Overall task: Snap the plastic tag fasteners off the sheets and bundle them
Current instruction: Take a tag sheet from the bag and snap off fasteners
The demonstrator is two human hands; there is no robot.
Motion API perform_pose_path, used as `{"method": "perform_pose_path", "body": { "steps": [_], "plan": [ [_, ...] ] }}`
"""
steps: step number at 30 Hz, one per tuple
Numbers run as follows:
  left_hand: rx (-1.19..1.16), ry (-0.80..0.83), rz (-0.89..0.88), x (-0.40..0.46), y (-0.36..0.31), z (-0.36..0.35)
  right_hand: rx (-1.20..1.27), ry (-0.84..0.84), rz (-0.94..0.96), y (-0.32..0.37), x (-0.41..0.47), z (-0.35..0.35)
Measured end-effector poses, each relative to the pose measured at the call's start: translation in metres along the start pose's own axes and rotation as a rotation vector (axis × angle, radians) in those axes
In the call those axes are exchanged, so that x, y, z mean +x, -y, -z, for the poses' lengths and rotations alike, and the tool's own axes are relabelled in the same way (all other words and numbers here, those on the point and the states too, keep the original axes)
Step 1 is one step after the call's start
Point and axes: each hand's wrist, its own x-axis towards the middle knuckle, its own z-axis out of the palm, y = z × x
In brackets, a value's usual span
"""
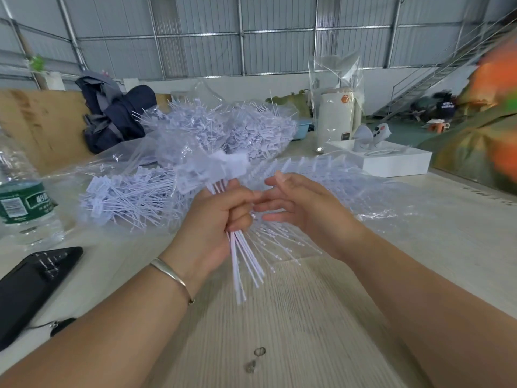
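Note:
My left hand (221, 217) grips a bundle of white plastic tag fasteners (246, 259) by their stems; the flat tag heads fan out above the fist and the thin tails hang below it. Just to the right is my right hand (302, 205), fingers straight and relaxed, fingertips close to the left hand, holding nothing. Under both hands lies a sheet of joined fasteners (282, 239) on the table. A loose pile of fasteners (131, 194) lies to the left, and a clear bag full of fasteners (223, 127) sits behind.
A water bottle (22, 200) and a black phone (30, 287) lie at the left. A white box (391, 161) with a grey gadget stands at the right, a white cylinder (335, 113) behind it. Dark clothing (114, 113) lies at the back. Pale wooden table (293, 331) in front.

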Motion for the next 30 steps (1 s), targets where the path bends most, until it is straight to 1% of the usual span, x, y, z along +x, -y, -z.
{"method": "perform_pose_path", "body": {
  "steps": [2,4,5,7,9,11,14,16,21,23,25,28,30],
  "plan": [
    [-0.043,-0.029,-0.061,0.000,-0.004,0.000,0.012,0.154,-0.066,0.000,-0.001,-0.003],
    [-0.051,-0.027,-0.077,-0.003,-0.006,-0.001,0.018,0.336,-0.109,-0.002,-0.004,-0.007],
    [-0.037,-0.051,-0.088,-0.004,-0.006,-0.002,0.032,0.417,-0.132,-0.004,-0.005,-0.008],
    [0.015,-0.142,-0.181,-0.006,-0.002,-0.005,0.053,0.527,-0.192,-0.005,-0.007,-0.008],
    [0.140,-0.236,-0.314,-0.008,0.001,-0.007,0.015,0.605,-0.226,-0.004,-0.009,-0.006],
    [0.340,-0.329,-0.408,-0.011,0.002,-0.005,-0.037,0.660,-0.234,-0.003,-0.009,-0.003],
    [0.492,-0.418,-0.447,-0.011,0.004,0.001,-0.072,0.634,-0.239,-0.001,-0.009,-0.002],
    [0.566,-0.422,-0.448,-0.009,0.004,0.003,-0.106,0.572,-0.226,-0.002,-0.008,-0.003],
    [0.657,-0.244,-0.477,-0.007,0.005,0.003,-0.135,0.419,-0.201,0.000,-0.008,-0.004],
    [0.663,-0.225,-0.498,-0.007,0.006,0.002,-0.132,0.370,-0.175,0.002,-0.007,-0.005],
    [0.647,-0.242,-0.515,-0.006,0.005,0.003,-0.156,0.330,-0.147,0.004,-0.007,-0.007],
    [0.634,-0.252,-0.557,-0.005,0.001,0.011,-0.228,0.255,-0.104,0.007,-0.006,-0.010],
    [0.577,-0.243,-0.565,-0.002,-0.003,0.021,-0.296,0.184,-0.088,0.012,-0.004,-0.013]
  ]
}}
